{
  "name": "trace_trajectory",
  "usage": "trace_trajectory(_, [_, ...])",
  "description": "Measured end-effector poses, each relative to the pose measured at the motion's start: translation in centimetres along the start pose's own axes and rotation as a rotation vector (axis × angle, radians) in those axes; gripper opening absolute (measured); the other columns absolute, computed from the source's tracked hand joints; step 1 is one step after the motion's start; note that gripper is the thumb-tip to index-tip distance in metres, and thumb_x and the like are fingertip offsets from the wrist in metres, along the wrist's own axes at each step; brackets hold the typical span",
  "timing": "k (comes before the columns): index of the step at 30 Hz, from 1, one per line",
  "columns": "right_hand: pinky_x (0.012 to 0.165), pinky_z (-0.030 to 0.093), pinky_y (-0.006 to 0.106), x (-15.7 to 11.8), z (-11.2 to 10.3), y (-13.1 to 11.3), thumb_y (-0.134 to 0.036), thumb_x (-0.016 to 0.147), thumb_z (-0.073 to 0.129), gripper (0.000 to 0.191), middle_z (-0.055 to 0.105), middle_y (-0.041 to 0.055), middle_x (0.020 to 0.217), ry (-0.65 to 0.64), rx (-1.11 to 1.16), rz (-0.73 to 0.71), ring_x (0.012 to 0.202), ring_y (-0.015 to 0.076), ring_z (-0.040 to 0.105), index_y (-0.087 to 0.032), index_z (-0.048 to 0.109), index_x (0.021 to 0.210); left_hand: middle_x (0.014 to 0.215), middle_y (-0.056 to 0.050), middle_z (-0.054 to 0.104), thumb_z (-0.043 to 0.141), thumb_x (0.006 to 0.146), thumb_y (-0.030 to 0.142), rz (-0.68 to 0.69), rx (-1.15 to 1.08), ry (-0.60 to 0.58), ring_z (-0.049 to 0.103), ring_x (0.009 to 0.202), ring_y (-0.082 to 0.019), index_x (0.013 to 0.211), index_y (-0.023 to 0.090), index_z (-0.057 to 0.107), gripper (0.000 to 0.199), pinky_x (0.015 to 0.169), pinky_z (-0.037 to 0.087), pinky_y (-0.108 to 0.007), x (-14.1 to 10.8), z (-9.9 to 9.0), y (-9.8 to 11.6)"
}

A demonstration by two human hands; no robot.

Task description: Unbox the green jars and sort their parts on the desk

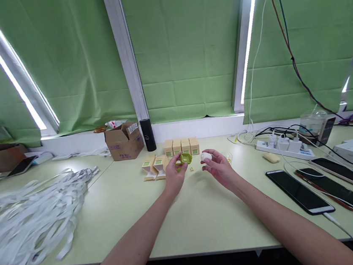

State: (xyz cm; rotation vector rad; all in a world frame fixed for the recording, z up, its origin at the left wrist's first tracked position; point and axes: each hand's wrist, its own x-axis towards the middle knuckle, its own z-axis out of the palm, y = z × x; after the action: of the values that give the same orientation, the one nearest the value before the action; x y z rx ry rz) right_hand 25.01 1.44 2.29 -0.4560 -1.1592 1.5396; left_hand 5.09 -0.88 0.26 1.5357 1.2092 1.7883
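My left hand (pixel 175 171) is closed around a small olive-green earphone case cover (pixel 186 158), its hollow side toward me. A small, rounded white earphone case (pixel 206 156) is pinched between the fingertips of my right hand (pixel 218 167), a short gap to the right of the cover. Below that gap, a tiny gold-coloured piece (pixel 191 169) lies on the table. Folded kraft cartons (pixel 149 169) with green squares sit left of my left hand. Several closed kraft boxes (pixel 177 146) stand in a row behind both hands. A small clear container (pixel 229 157) is partly hidden beyond my right hand.
White ribbon strips (pixel 51 206) are heaped on the left of the table (pixel 202 223). A brown cardboard box (pixel 124 143) and a black cylinder (pixel 148 135) stand at the back. To the right are a power strip (pixel 285 149), cables and several phones, including one (pixel 299 190).
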Motion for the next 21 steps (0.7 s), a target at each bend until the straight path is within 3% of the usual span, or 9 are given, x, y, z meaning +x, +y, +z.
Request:
trace_trajectory(5, [0.096,0.057,0.046,0.1,0.0,0.0,-0.037,0.063,0.094,0.048,0.072,0.0016,0.088,-0.022,-0.116,-0.027,0.094,0.0218,0.067,-0.025,0.075,0.105,0.129,-0.013,0.067,0.077,0.084,0.035,-0.018,-0.011,0.04,0.071,0.107,-0.024,0.132,0.019,0.066,0.051,0.1,0.059,-0.045,0.2,-0.2,-0.2])
trace_trajectory(9, [0.082,0.058,0.039,0.5,-0.5,0.0,-0.03,0.062,0.089,0.059,0.071,0.0022,0.094,0.038,-0.312,-0.084,0.086,0.0196,0.066,-0.025,0.073,0.119,0.127,-0.013,0.068,0.078,0.084,0.034,-0.006,-0.018,0.036,0.07,0.107,-0.024,0.132,0.019,0.066,0.051,0.1,0.059,-0.045,0.1,-0.2,-0.2])
trace_trajectory(12, [0.073,0.055,0.035,1.8,-1.5,-0.3,-0.028,0.066,0.081,0.056,0.069,0.0031,0.105,0.097,-0.475,-0.192,0.085,0.0184,0.065,-0.026,0.07,0.121,0.127,-0.013,0.068,0.077,0.084,0.032,0.004,-0.022,0.037,0.069,0.11,-0.025,0.131,0.019,0.066,0.05,0.1,0.059,-0.045,0.1,-0.2,-0.2])
trace_trajectory(16, [0.073,0.052,0.035,5.0,-3.9,-0.8,-0.027,0.073,0.073,0.042,0.072,0.0058,0.115,0.157,-0.797,-0.316,0.091,0.0207,0.065,-0.024,0.069,0.115,0.126,-0.013,0.068,0.076,0.084,0.03,-0.015,-0.012,0.044,0.07,0.106,-0.024,0.132,0.019,0.065,0.05,0.098,0.06,-0.045,0.2,-0.2,-0.3])
trace_trajectory(19, [0.08,0.051,0.036,7.4,-5.7,-0.7,-0.025,0.081,0.066,0.032,0.074,0.0057,0.115,0.096,-1.264,-0.247,0.099,0.0232,0.065,-0.026,0.073,0.113,0.126,-0.013,0.068,0.076,0.085,0.029,-0.012,-0.001,0.047,0.07,0.108,-0.024,0.132,0.018,0.065,0.05,0.101,0.059,-0.045,0.2,-0.1,-0.4])
trace_trajectory(21, [0.086,0.049,0.039,8.5,-6.6,-0.4,-0.019,0.08,0.066,0.03,0.075,0.0068,0.113,0.063,-1.377,-0.199,0.102,0.0258,0.066,-0.026,0.076,0.107,0.126,-0.012,0.068,0.076,0.085,0.029,-0.002,0.0,0.047,0.069,0.112,-0.025,0.131,0.018,0.065,0.049,0.101,0.058,-0.045,0.2,-0.1,-0.4])
